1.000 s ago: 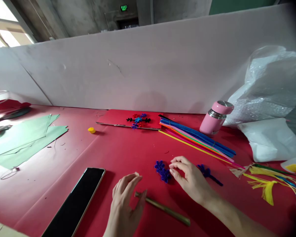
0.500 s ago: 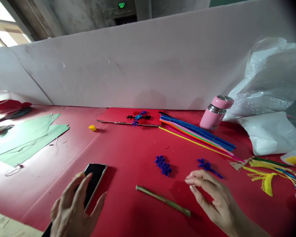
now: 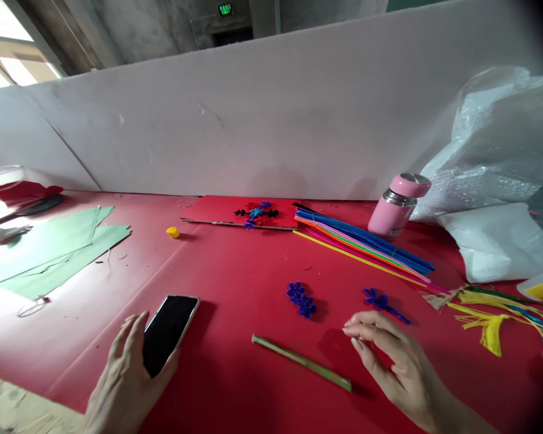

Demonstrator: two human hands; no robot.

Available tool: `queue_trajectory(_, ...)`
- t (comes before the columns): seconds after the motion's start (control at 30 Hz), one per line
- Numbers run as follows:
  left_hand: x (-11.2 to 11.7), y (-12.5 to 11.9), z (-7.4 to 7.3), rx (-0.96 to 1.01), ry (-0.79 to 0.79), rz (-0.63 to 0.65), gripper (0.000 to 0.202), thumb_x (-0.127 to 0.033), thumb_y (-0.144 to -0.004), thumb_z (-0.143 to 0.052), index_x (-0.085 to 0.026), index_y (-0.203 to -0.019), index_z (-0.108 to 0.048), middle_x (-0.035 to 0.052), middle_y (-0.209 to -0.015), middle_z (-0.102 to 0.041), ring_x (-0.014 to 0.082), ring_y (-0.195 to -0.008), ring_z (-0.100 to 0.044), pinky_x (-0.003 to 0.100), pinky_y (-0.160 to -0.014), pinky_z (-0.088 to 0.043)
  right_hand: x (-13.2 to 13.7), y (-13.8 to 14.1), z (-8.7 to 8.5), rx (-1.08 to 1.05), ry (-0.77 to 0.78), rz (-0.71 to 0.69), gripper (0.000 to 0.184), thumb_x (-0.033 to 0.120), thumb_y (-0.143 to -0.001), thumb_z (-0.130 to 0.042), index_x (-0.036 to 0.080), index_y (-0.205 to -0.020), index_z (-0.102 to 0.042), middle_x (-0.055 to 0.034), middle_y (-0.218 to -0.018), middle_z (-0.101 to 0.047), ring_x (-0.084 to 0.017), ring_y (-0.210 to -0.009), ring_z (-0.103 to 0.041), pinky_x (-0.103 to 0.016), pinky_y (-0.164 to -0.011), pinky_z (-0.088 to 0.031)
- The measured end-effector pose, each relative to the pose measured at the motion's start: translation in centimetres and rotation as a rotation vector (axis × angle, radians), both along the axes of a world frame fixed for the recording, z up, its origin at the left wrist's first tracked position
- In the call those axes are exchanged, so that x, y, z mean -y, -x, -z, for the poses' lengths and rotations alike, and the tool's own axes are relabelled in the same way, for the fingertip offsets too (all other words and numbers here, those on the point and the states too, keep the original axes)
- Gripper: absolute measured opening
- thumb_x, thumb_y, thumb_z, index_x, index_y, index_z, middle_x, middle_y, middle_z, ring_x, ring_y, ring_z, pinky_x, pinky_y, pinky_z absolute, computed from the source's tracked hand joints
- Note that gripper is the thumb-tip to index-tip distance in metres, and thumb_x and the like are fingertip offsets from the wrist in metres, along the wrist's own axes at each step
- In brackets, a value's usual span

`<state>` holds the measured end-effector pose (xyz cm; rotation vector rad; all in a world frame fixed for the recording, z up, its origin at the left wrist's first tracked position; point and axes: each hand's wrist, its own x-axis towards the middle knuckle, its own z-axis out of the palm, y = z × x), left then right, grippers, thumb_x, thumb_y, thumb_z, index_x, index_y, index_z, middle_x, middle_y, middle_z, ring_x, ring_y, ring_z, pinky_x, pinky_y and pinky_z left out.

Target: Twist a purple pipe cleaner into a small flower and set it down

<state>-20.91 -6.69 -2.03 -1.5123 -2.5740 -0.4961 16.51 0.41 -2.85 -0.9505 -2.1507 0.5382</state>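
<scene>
My left hand (image 3: 129,374) straddles a black-screened phone (image 3: 169,334) lying on the red table covering, fingers along its left edge and thumb against its right edge. My right hand (image 3: 396,364) hovers at the right with fingers loosely curved and nothing in them; a small gap parts thumb and forefinger. Just beyond its fingertips lies a purple pipe-cleaner flower with a stem (image 3: 380,299). To the left of that is a cluster of purple pipe-cleaner flowers (image 3: 301,300). Between my hands a thin greenish bamboo-like stick (image 3: 301,361) lies at a slant.
Behind lie a bundle of coloured pipe cleaners (image 3: 362,241), a pink flask (image 3: 393,211) and a red board (image 3: 212,208) with pipe-cleaner flowers. Yellow tassels (image 3: 491,328) and plastic wrap (image 3: 493,150) occupy the right. Green paper sheets (image 3: 58,250) and a yellow cap (image 3: 173,232) are left.
My left hand's fingers have moved from over the phone's screen to its left edge, and the thumb has come in against the right edge. The right hand has hardly moved.
</scene>
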Motion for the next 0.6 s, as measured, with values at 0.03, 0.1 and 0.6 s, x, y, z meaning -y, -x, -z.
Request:
queue_trajectory(0.03,-0.2,-0.1,-0.1,-0.008,0.039,0.006,0.068,-0.045,-0.074,-0.047,-0.016,-0.132,-0.026,0.0176,-0.135,-0.034,0.0356,-0.108,-0.049,0.043,-0.069,-0.051,0.0,0.0,0.1,0.005,-0.003,-0.002,0.025,0.01,-0.083,-0.045,0.024,-0.102,-0.052,-0.0064,-0.094,-0.057,-0.017,-0.091,-0.059,-0.026,-0.079,-0.05)
queue_trajectory(0.1,-0.4,-0.3,-0.2,-0.026,0.085,0.004,0.069,-0.044,-0.076,-0.045,-0.014,-0.134,-0.022,0.0193,-0.137,-0.03,0.0355,-0.11,-0.048,0.044,-0.072,-0.05,0.0,0.1,0.2,0.017,-0.023,0.003,0.025,0.011,-0.083,-0.045,0.025,-0.103,-0.051,-0.0063,-0.094,-0.057,-0.017,-0.091,-0.059,-0.025,-0.078,-0.051)
queue_trajectory(0.6,-1.7,-3.9,-1.1,-0.018,0.062,0.098,0.067,-0.034,-0.074,-0.047,-0.01,-0.132,-0.022,0.0213,-0.135,-0.032,0.0333,-0.117,-0.041,0.044,-0.083,-0.045,-0.3,0.2,0.7,0.039,-0.208,0.037,0.02,0.021,-0.08,-0.048,0.024,-0.096,-0.059,-0.0066,-0.088,-0.065,-0.018,-0.079,-0.066,-0.018,-0.064,-0.055)
